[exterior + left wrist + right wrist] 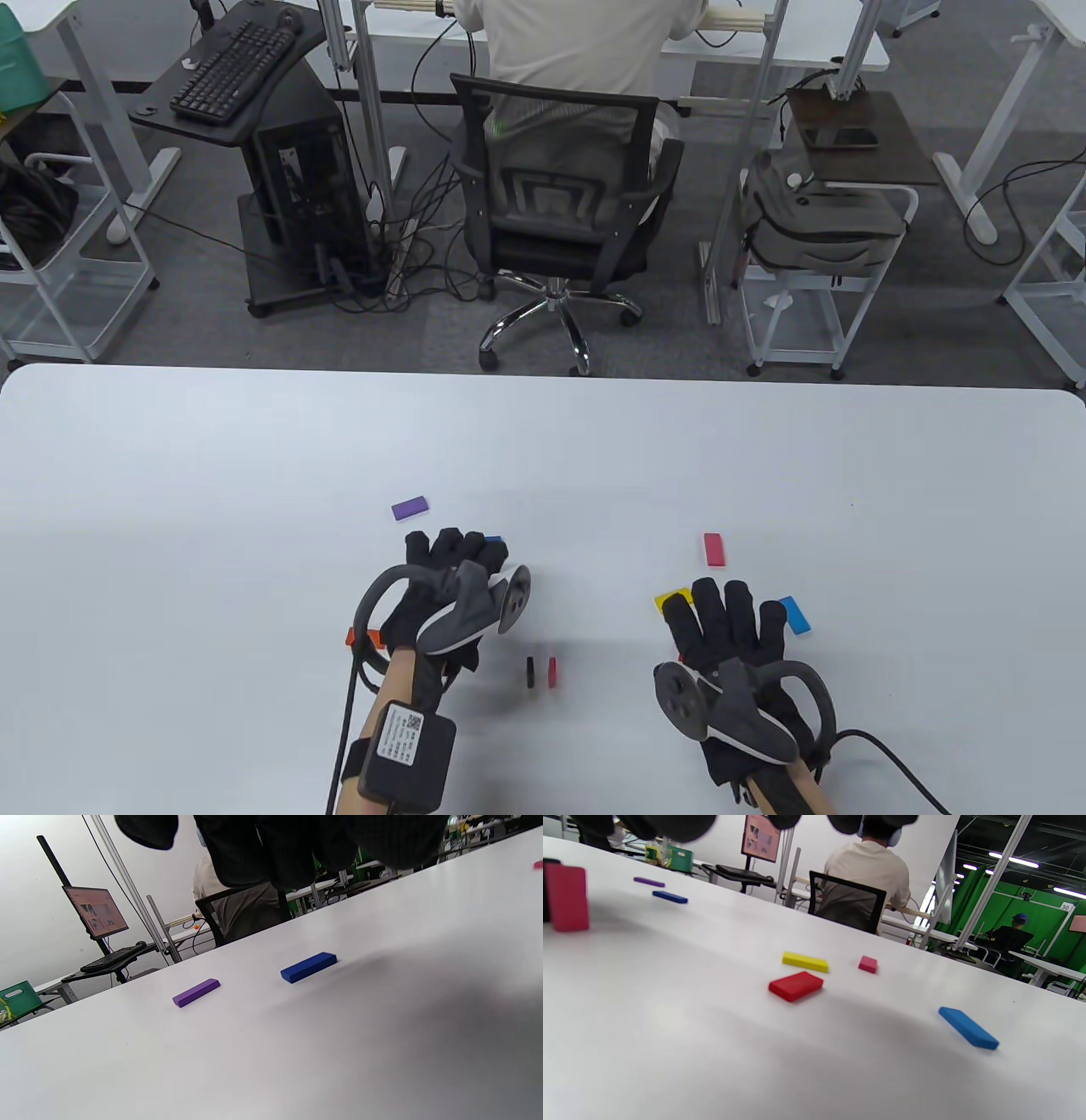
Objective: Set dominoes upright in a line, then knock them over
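Table view shows two dominoes standing upright side by side near the middle front of the white bench (170, 475): a black domino (531, 671) and, just beside it to the right, a red upright domino (552, 671). The rest lie flat. A purple domino (411, 508) lies farthest out on the left, and a dark blue domino (493, 540) peeks from behind the left fingers. An orange domino (353, 637) shows partly beneath the left wrist. On the right side a pink domino (714, 549) lies lengthwise, a yellow domino (673, 599) sits at the right fingertips, and a light blue domino (794, 615) lies just beside the right hand's outer edge. The right wrist view also shows a flat red domino (796, 985) lying near the yellow one.

The left hand (441, 586) hovers left of the upright pair, fingers loosely bent and apart, holding nothing; the left wrist view shows its fingertips clear above the bench, with the dark blue and purple pieces lying beyond them. The right hand (725, 632) lies palm down with fingers straight and spread, holding nothing.

Past the bench, a person in a light shirt (585, 42) sits in a black office chair (560, 212) facing away.
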